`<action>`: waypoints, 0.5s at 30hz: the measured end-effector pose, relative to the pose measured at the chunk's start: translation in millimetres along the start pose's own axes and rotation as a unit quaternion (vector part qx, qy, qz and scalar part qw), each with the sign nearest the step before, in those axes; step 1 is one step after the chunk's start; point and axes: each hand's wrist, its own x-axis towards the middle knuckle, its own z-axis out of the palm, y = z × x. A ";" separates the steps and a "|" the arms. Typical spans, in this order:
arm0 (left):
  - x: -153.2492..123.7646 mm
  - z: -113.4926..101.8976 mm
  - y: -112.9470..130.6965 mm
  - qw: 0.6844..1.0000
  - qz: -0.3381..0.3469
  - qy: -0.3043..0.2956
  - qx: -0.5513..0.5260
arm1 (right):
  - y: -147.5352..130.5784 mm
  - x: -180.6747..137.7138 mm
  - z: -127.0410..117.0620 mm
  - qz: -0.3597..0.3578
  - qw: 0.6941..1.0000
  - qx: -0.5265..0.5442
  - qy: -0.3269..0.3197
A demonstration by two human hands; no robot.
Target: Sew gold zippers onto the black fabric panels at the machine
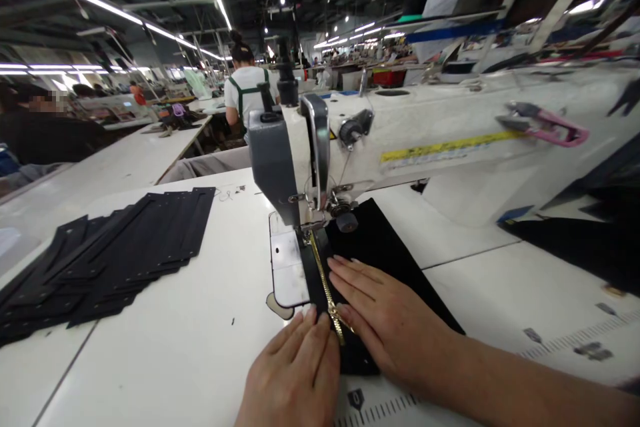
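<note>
A gold zipper [326, 285] runs along the left edge of a black fabric piece [387, 260], which lies flat on the white table [200, 320] directly in front of the sewing machine [400, 140]. The zipper's far end sits under the machine's presser foot [314, 225], and its near end passes between the person's two hands.

The left hand [295, 373] rests palm down just left of the zipper, fingers held together and flat, their tips touching the fabric's left edge; it grips nothing. The right hand [385, 320] lies flat on the fabric just right of the zipper, fingers slightly spread and pointing toward the machine, pressing the cloth down without pinching it.

A metal plate [286, 267] is set into the table just left of the presser foot. Farther left of the machine, a fanned stack of black cut pieces [110, 260] lies on the same white surface. A printed ruler scale [575, 340] marks the table to the right of the hands. On the machine's arm lie a yellow tape [450, 145] and pink-handled snips [547, 125].

Beyond the machine stretches a long factory hall with rows of white worktables under strip lights [105, 5]. A person in a white shirt with green straps [246, 90] stands with their back turned, behind the machine's head.
</note>
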 end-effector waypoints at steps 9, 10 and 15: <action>4.3 0.4 -2.2 1.000 -0.013 0.007 -0.007 | 3.7 6.4 0.1 -0.012 1.000 -0.015 0.003; 5.6 0.8 -3.1 1.000 -0.014 0.010 -0.008 | 4.6 7.9 0.1 -0.013 1.000 -0.014 0.003; 12.0 5.1 -10.2 1.000 -0.014 0.020 -0.009 | 11.2 15.7 1.8 -0.008 1.000 -0.004 0.006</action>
